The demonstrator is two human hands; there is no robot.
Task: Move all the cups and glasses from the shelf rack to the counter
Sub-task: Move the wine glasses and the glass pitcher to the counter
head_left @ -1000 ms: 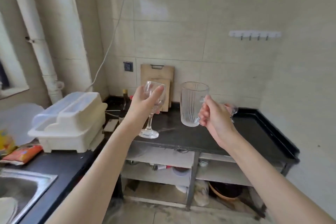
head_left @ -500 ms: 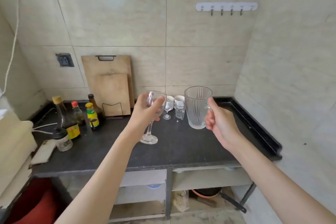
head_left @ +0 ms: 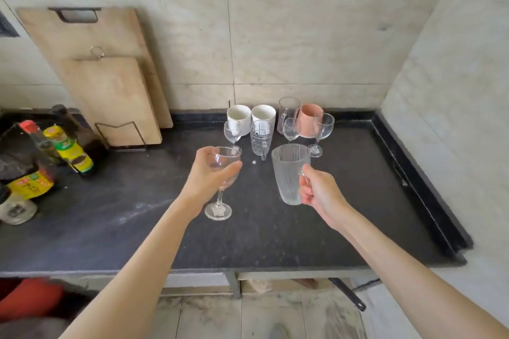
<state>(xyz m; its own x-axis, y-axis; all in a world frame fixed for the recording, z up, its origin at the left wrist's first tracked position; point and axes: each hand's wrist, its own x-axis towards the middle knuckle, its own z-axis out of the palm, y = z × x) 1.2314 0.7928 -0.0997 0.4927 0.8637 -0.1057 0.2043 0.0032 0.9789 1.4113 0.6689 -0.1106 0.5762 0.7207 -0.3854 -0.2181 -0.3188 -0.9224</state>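
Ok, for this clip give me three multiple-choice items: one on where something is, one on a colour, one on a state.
1. Where do the cutting boards stand?
A. flat on the counter
B. leaning on the back wall, left of the cups
C. under the counter

2. What colour is the cup at the back right of the cluster?
A. pink
B. blue
C. black

3. What is the left hand doing?
A. resting empty
B. gripping a bottle
C. holding a wine glass by its bowl

Key: B, both boards tilt against the tiles; A, it is the one pink cup among white mugs and clear glass; C, fingers wrap the bowl, the foot hanging free.
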